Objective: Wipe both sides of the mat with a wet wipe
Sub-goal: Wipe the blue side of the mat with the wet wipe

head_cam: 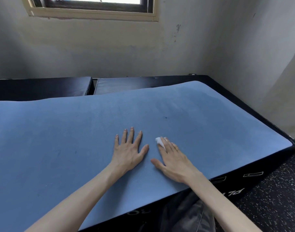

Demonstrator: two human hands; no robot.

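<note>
Both hands lie flat on the mat [76, 131], side by side and close, near its front edge. Left hand [129, 148] has straight, spread fingers that press the mat and hold nothing. Right hand [172, 160] has straight fingers too, and they press a small white wipe [159, 141] down on the mat. The wipe peeks out under the fingertips.

From the head view, the blue mat lies on a black box [243, 186] with white marks on its side. The mat's long way runs left to right, across the person. Far more of it stretches off to the left than to the right, where its end sits at the box's right corner. I think the top side is being wiped now. The right hand has the wipe, so it should do the rubbing while the left hand keeps the mat from sliding. The under side looks not yet done.
</note>
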